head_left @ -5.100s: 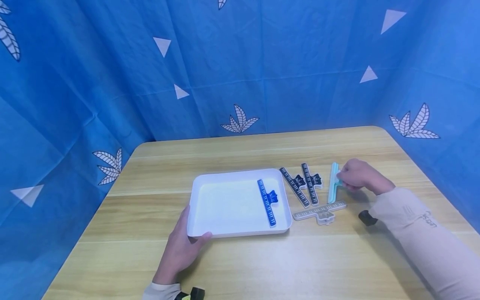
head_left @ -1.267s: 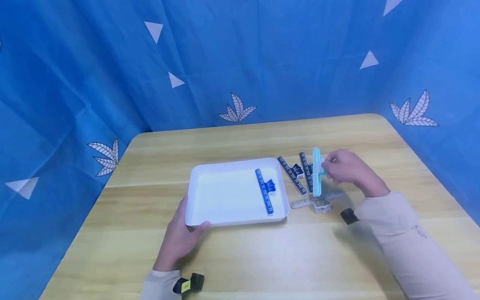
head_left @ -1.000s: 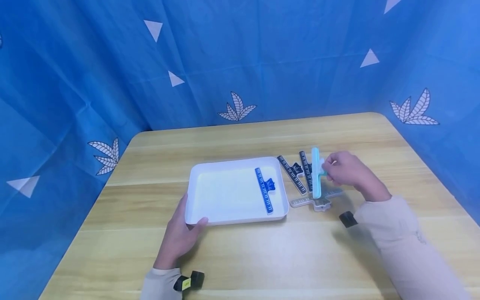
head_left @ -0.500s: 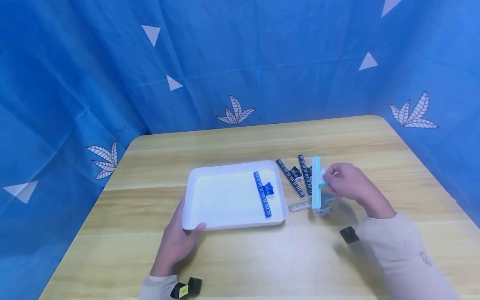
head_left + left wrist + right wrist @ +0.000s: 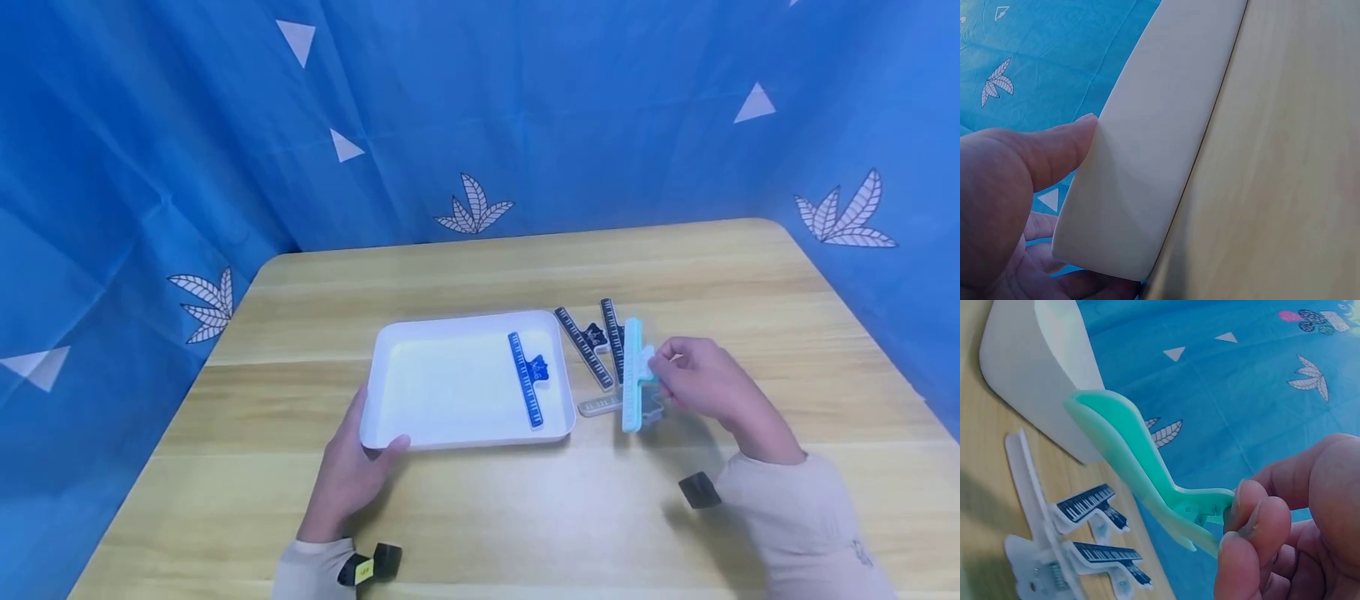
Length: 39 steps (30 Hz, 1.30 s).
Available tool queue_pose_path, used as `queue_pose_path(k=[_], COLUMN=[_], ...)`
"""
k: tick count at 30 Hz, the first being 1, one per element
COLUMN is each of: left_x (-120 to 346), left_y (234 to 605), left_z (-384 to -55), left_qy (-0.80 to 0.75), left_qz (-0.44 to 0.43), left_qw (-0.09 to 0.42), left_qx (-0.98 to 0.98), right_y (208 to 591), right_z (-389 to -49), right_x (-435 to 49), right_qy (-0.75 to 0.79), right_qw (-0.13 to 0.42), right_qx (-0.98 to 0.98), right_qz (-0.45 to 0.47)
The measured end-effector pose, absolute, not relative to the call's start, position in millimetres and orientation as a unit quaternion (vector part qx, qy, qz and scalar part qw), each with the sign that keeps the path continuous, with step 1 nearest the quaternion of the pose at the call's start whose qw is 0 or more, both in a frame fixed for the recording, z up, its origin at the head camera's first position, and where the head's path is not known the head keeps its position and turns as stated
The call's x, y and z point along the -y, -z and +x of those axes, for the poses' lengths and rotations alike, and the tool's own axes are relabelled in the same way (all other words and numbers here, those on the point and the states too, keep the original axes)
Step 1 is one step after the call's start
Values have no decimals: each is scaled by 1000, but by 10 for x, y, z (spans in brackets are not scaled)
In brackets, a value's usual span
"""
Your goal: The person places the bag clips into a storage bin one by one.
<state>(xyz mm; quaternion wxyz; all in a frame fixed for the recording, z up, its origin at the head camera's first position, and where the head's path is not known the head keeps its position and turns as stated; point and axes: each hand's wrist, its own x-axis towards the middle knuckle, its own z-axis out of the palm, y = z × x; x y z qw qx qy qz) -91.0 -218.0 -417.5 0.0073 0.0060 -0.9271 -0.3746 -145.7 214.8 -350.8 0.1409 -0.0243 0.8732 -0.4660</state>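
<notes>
My right hand (image 5: pixel 701 375) pinches a mint-green clip (image 5: pixel 633 375) by its handle, between thumb and fingers. The clip's long bar hangs above the table, covering part of a grey piano-key clip (image 5: pixel 598 406). In the right wrist view the mint clip (image 5: pixel 1129 450) shows its hollow jaws. My left hand (image 5: pixel 348 471) holds the near left corner of a white tray (image 5: pixel 450 443), thumb at the rim, as the left wrist view shows. Inside the tray, toward its right end, lies a blue piano-key clip (image 5: pixel 527 381).
Two black piano-key clips, a left one (image 5: pixel 583 347) and a right one (image 5: pixel 612 337), lie slanted on the wooden table (image 5: pixel 450 533) beside the tray's right wall. A blue curtain (image 5: pixel 420 100) with leaf and triangle prints hangs behind the table.
The mint-green clip has left its place right of the black clips. My right hand has lifted it and brought it left and nearer, over the grey clip. The left hand stays at the tray corner.
</notes>
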Motion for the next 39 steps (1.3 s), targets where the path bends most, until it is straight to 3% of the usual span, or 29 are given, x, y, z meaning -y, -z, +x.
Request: queue_pose_path(k=[19,39], left_x=[2123,2056], left_y=[4170,4152], left_z=[-911,-924], left_qy=[384,370], left_qz=[-43,-17], left_qw=[12,-20], left_qx=[922,929], right_y=[3526,3681], right_z=[-1297,-1348], right_x=[-1999,-1902], right_qy=[502,553], right_qw=[116,113], right_qx=[-854,-822], right_qz=[-77,-80])
